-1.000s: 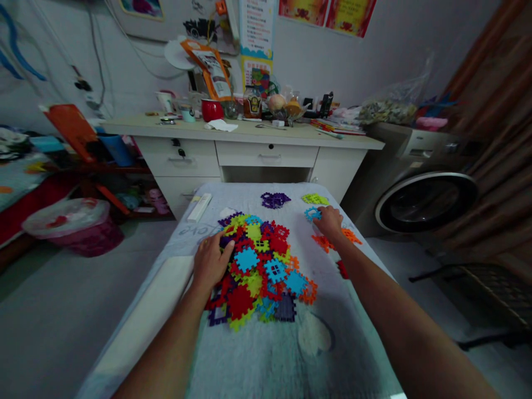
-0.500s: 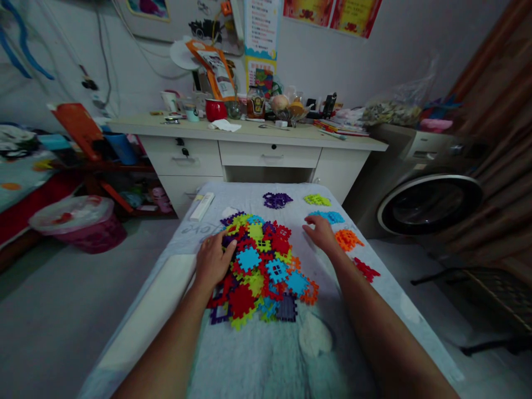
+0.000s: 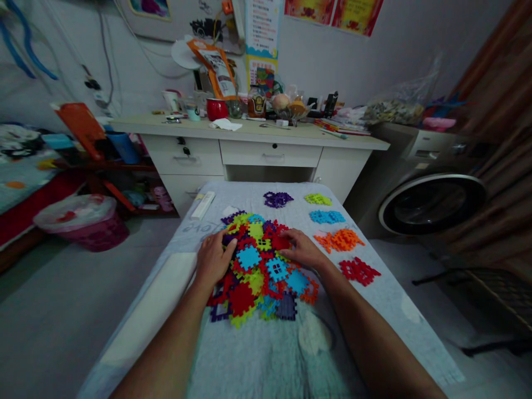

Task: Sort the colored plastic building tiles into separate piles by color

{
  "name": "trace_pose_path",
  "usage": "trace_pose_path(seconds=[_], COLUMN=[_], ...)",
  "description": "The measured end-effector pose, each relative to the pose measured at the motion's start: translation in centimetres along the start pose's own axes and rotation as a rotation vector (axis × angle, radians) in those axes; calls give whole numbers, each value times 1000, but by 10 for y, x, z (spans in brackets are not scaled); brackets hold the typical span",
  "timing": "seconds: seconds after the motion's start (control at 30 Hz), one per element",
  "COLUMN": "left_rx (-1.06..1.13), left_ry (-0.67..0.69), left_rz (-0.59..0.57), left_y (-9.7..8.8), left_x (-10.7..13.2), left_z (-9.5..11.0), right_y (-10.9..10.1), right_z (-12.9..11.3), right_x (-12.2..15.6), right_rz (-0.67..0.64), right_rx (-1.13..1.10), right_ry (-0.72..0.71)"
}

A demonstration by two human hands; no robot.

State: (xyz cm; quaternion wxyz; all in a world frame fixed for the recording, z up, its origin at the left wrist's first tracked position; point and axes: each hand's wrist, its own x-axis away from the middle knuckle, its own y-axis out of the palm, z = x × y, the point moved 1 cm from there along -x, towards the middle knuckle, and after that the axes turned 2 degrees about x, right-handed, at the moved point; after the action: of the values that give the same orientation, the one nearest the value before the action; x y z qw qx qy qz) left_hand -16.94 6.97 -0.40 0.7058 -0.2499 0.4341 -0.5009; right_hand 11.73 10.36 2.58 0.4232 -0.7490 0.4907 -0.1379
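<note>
A mixed pile of interlocking plastic building tiles (image 3: 249,259) in red, blue, lime, purple and orange lies mid-table. My left hand (image 3: 215,257) rests against its left side, thumb apart from the fingers. At the upper right of the heap, my right hand (image 3: 302,248) reaches over a red tile (image 3: 281,240) with its fingers and thumb apart; the fingertips partly cover the tile. Single-colour groups lie beyond: purple tiles (image 3: 278,199), lime tiles (image 3: 318,199), blue tiles (image 3: 327,216), orange tiles (image 3: 341,240) and red tiles (image 3: 359,271).
A pale cloth (image 3: 257,360) covers the table, with a white box-like strip (image 3: 203,205) at its far left. Behind stands a white desk (image 3: 270,141) with jars and papers. A washing machine (image 3: 428,188) is at right, a pink bin (image 3: 85,221) at left.
My right hand has moved left and slightly towards me, from beside the blue group to the mixed pile. My left hand has stayed at the pile.
</note>
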Motion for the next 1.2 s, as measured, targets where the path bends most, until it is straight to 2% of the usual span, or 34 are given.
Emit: trace_pose_path(seconds=[0.27, 0.5, 0.63, 0.87, 1.03, 1.2], left_rx=[33, 66, 40, 0, -12, -7], left_ry=[13, 5, -12, -6, -7, 7], left_rz=[19, 49, 5, 0, 2, -8], left_y=[-1, 4, 2, 2, 3, 3], left_x=[0, 1, 0, -1, -1, -2], left_z=[1, -4, -2, -2, -2, -4], right_y=[-10, -44, -71, -109, -111, -97], right_z=[7, 19, 25, 43, 46, 44], right_x=[1, 10, 34, 101, 136, 148], right_rz=[119, 158, 151, 146, 111, 83], right_rx=[39, 140, 206, 212, 222, 330], right_ry=[58, 124, 218, 304, 342, 312])
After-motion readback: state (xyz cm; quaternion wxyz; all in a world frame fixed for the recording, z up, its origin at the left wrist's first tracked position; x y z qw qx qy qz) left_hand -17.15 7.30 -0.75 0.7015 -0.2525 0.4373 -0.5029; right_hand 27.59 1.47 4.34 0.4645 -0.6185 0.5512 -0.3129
